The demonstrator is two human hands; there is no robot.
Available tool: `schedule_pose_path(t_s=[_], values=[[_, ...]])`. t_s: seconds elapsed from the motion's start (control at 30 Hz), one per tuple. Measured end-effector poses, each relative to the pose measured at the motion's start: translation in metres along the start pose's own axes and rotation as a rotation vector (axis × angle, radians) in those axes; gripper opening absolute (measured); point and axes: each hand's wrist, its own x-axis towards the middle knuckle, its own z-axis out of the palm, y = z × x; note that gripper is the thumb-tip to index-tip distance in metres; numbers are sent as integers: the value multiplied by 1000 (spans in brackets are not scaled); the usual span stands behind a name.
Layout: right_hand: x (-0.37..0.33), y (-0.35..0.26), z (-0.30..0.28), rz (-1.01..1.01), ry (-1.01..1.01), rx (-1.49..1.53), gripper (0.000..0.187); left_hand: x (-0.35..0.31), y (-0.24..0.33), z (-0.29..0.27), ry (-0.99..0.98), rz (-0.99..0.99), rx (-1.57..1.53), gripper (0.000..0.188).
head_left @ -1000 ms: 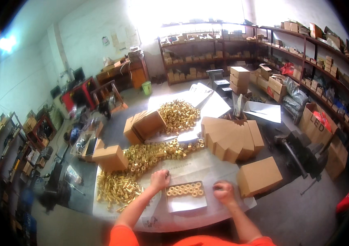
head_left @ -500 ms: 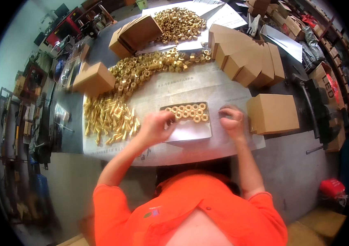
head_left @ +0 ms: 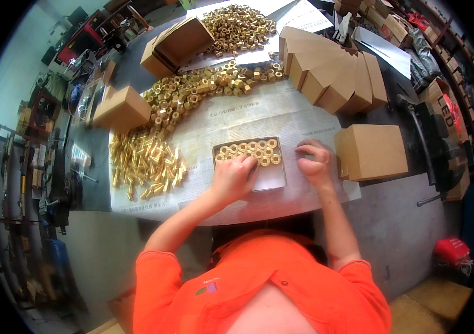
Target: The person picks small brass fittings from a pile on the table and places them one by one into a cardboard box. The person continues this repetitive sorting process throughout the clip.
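Note:
Rows of brass nuts (head_left: 255, 148) stand on end in the far part of a shallow open carton (head_left: 276, 178), whose near part shows a bare white bottom. Over the carton's left side is my left hand (head_left: 233, 179), fingers drawn together and pointing down among the nuts. Its fingertips are hidden, so whatever they pinch does not show. Just right of the carton, apart from it, my right hand (head_left: 315, 161) is closed with curled fingers near the paper; what it may hold is hidden.
Loose brass nuts (head_left: 187, 92) curve across the table's far left, with slim brass cone-ended parts (head_left: 145, 167) nearer. Another heap of brass nuts (head_left: 237, 28) lies at the back. Cardboard boxes stand left (head_left: 123, 108), right (head_left: 372, 153) and far right (head_left: 331, 72). Newspaper (head_left: 237, 114) covers the tabletop.
My left hand has moved right, from the carton's left edge to over its nuts. My right hand stays almost where it was beside the carton.

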Motion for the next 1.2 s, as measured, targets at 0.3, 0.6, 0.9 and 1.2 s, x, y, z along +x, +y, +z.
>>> schedule_pose_path(t_s=[0.3, 0.6, 0.9, 1.2], values=[[1, 2, 1, -16, 24, 14, 21, 7, -9, -12, -26, 62, -67, 16], [2, 0, -2, -40, 2, 24, 21, 101, -121, -32, 147, -174, -37, 26], [1, 1, 0, -70, 35, 2, 20, 185, -168, 11, 223, -340, 98, 32], [-2, 10, 4, -73, 50, -19, 21, 177, -161, 28, 512, -331, -85, 27]])
